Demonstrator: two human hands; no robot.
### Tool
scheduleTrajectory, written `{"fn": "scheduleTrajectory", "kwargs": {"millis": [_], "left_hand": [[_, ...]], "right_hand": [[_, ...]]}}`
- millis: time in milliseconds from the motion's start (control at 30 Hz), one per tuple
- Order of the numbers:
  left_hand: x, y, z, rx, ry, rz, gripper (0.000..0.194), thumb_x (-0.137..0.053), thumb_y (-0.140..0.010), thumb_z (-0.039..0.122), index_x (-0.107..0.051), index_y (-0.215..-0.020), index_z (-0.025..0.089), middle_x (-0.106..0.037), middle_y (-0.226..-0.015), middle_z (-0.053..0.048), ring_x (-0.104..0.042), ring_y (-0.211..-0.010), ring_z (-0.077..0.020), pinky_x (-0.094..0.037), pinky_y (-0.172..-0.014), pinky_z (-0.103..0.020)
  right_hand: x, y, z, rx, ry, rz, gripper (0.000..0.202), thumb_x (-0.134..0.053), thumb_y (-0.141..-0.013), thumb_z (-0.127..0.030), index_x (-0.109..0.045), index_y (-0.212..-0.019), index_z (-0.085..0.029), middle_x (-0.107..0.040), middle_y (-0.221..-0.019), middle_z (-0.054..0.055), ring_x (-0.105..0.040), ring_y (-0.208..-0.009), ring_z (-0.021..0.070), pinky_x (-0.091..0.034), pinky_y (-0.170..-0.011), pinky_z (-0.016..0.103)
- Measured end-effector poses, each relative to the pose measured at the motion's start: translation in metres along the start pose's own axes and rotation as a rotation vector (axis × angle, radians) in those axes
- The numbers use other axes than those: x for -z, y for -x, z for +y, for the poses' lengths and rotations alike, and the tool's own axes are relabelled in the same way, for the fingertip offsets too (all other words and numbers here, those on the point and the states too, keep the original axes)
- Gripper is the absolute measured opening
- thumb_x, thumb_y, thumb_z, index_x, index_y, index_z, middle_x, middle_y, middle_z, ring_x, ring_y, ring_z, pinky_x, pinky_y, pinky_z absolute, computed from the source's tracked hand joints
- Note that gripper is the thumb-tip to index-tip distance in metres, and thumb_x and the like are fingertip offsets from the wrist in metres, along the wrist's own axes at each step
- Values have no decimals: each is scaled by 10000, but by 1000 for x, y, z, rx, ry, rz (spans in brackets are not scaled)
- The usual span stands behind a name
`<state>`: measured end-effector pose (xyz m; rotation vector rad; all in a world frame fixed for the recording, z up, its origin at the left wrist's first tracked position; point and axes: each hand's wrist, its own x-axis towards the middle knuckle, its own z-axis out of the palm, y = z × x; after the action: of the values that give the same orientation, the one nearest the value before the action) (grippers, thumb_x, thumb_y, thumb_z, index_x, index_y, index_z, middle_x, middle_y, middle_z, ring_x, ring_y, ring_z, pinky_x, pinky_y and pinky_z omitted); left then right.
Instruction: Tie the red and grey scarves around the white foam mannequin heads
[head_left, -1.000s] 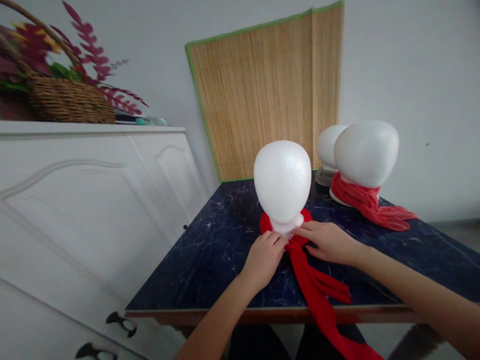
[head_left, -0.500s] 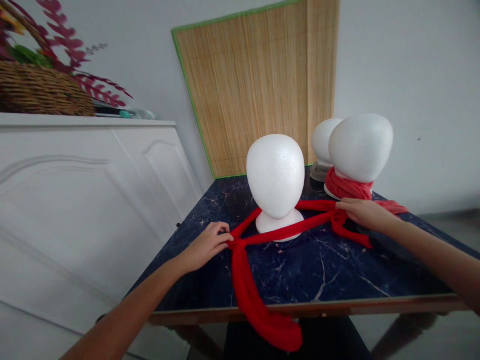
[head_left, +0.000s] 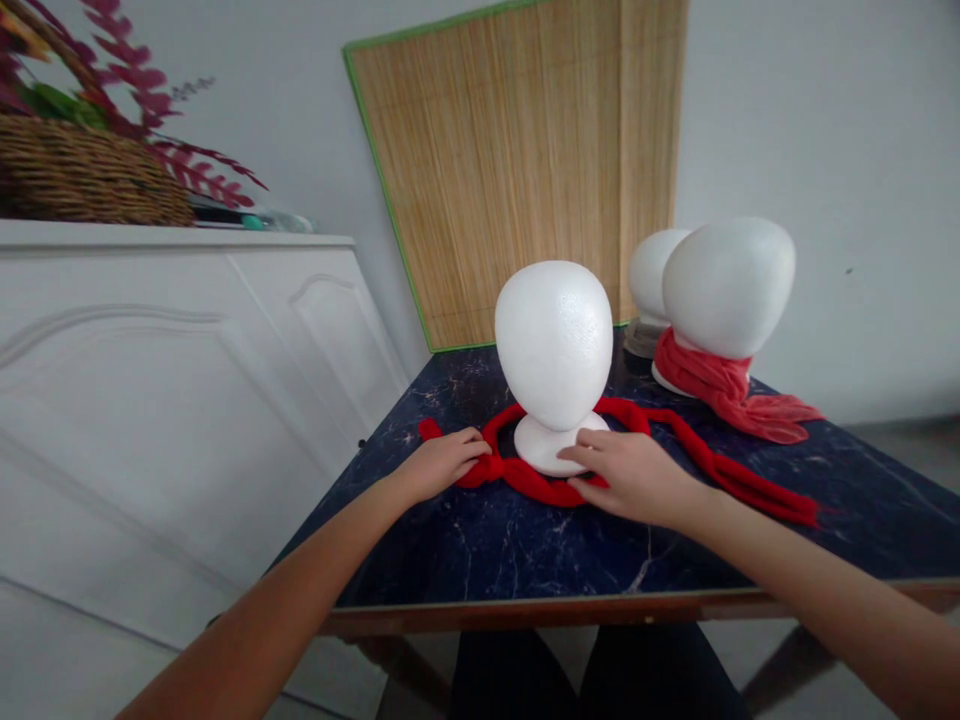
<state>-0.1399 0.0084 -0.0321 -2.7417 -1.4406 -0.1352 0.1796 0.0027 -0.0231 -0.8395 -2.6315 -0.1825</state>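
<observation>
A white foam mannequin head [head_left: 553,345] stands on the dark blue table. Around its base lies a red scarf [head_left: 551,490] in a loose loop, knotted at the left, one tail trailing to the right. My left hand [head_left: 446,463] is closed on the scarf beside the knot, its fingertips curled over the cloth. In front of the base, my right hand [head_left: 637,475] has its fingers apart, over the front stretch of the loop. Its fingertips are close to the foam base, with the thumb near the cloth.
At the back right stand a foam head [head_left: 727,285] wearing a coral scarf [head_left: 750,405] and another foam head [head_left: 652,275] with a grey-brown cloth. A bamboo mat [head_left: 525,180] hangs behind. White cabinets [head_left: 150,400] flank the left, bearing a wicker basket [head_left: 90,170]. The wooden table edge [head_left: 600,608] runs nearest me.
The raised, stretched scarf has come down around the head's base. My right hand let go of its right side and moved left to the front. The left tail no longer hangs over the table edge.
</observation>
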Motion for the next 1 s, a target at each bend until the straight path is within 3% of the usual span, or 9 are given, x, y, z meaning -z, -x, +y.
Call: {"fn": "scheduleTrajectory", "kwargs": {"millis": [100,233,400,567,700,833,900,1000], "left_hand": [[2,-5,5,-52,67,-23,255,-391,-948,207,-606,-1079,245,-573,-1163,-44,-595,-1026,-171,-455,-883,-271],[7,-2,-4,-66,110,-64,251,-369,-955,219,-606,-1037,233,-602,-1162,-39,-594,-1058,-164,-438,-912,-257],[11,8,-39,33,69,-49,272,-364,-941,242,-631,-990,237,-658,-1080,-28,-620,-1007,-174,-454,-869,-258],[4,8,-77,141,40,34,256,-423,-888,218,-656,-994,208,-675,-1062,-70,-628,-1005,-231,-465,-873,-326],[1,1,-88,223,55,109,201,-497,-807,132,-676,-888,172,-693,-1002,-90,-622,-1010,-257,-457,-923,-383],[2,-8,-73,310,121,259,254,-493,-774,75,-687,-919,151,-634,-1229,-137,-546,-1185,-303,-364,-1066,-490],[-1,-17,-51,339,174,352,350,-487,-751,52,-682,-1011,182,-562,-1343,-136,-490,-1267,-310,-302,-1130,-484],[-13,-34,-2,327,290,440,499,-521,-738,66,-603,-1202,231,-519,-1396,-110,-473,-1303,-260,-312,-1156,-373]], "right_hand": [[-17,-18,-29,-10,53,-111,273,-488,-931,-277,-612,-1149,-170,-660,-983,84,-645,-847,225,-479,-654,302],[-23,-13,-22,4,77,-158,294,-371,-912,-85,-639,-990,-178,-671,-937,84,-636,-803,196,-436,-634,286],[-2,34,18,44,-17,-204,262,-388,-887,-89,-614,-844,-215,-629,-844,52,-595,-739,169,-409,-638,284],[16,89,69,-86,22,-267,266,-389,-860,-86,-618,-820,-217,-618,-862,38,-594,-749,175,-407,-643,293],[26,124,118,-183,-11,-252,256,-460,-842,-137,-644,-693,-234,-636,-796,91,-590,-774,219,-430,-696,368],[31,134,147,-199,-109,-228,214,-566,-778,-216,-647,-584,-253,-635,-707,96,-593,-731,244,-466,-764,441],[29,125,141,-228,-174,-114,149,-581,-770,-265,-727,-750,-287,-688,-865,88,-631,-867,279,-475,-878,463],[20,93,111,-336,-327,48,392,-580,-811,-392,-667,-1190,-341,-633,-1250,32,-559,-1182,308,-395,-1077,448]]}}
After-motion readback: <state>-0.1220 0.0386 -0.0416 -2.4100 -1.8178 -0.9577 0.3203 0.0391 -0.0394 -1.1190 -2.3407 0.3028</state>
